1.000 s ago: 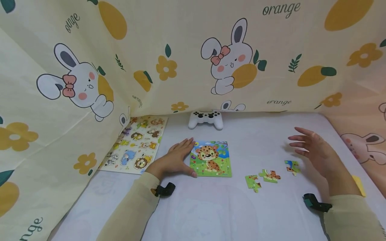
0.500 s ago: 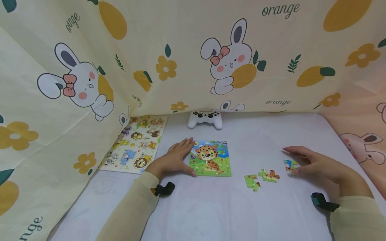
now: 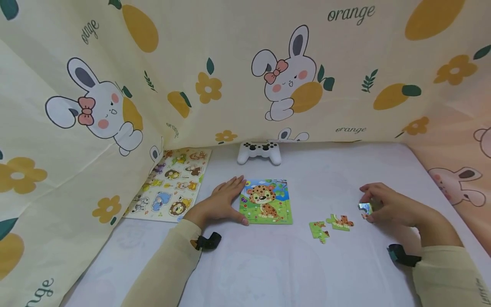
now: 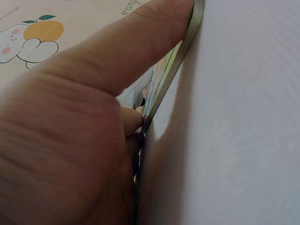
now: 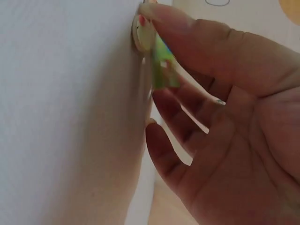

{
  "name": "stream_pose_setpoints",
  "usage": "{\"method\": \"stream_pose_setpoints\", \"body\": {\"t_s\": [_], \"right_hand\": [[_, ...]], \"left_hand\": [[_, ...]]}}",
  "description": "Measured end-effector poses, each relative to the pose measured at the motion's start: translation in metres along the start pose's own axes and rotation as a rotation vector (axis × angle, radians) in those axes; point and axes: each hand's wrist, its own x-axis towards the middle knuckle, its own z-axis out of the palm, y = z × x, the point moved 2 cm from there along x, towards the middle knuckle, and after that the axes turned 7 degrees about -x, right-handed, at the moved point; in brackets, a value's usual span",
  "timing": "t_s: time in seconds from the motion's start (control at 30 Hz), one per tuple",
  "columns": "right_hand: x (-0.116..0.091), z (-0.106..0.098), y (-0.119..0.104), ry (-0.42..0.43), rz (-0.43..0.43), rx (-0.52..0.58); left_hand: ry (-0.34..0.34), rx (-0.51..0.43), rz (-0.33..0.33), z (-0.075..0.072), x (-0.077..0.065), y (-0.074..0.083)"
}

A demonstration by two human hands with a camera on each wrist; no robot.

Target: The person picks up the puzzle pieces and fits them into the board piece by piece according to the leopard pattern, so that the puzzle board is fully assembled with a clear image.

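Observation:
A square leopard-cub jigsaw puzzle (image 3: 266, 201) lies flat in the middle of the table. My left hand (image 3: 220, 202) rests along its left side, fingers straight and spread, thumb at the near-left corner. In the left wrist view that thumb lies against the edge of the puzzle board (image 4: 174, 65). Over to the right, my right hand (image 3: 395, 207) pinches a small blue-and-orange puzzle piece (image 3: 365, 207) between thumb and fingers; the piece is tilted. Its green part (image 5: 164, 70) shows by the thumb in the right wrist view. Two more puzzle pieces (image 3: 319, 231) (image 3: 340, 222) lie between puzzle and right hand.
A white game controller (image 3: 259, 153) stands at the back, against the printed cloth wall (image 3: 230, 51). An animal picture board (image 3: 168, 183) lies at the left, partly under the cloth. Cloth walls border the left, back and right of the white-covered table (image 3: 268, 273).
My right hand has come down from above the right-hand piece, pinched it and tilted it up. The left hand and the puzzle have stayed in place.

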Motion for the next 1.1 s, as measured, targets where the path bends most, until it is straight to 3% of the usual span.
{"method": "stream_pose_setpoints", "body": {"t_s": [0.37,0.5,0.8,1.1], "right_hand": [[0.008,-0.003,-0.009,0.157,0.165,-0.035],[0.012,-0.001,-0.021,0.209,0.125,0.039],[0.023,0.012,-0.044,0.226,-0.005,0.222],[0.031,0.026,-0.072,0.222,-0.032,0.229]], "left_hand": [[0.006,-0.012,-0.011,-0.001,-0.001,0.003],[0.012,-0.001,-0.006,0.000,0.000,0.001],[0.013,-0.019,-0.024,0.001,-0.003,0.001],[0.014,-0.010,0.004,0.001,0.000,-0.001]]}}
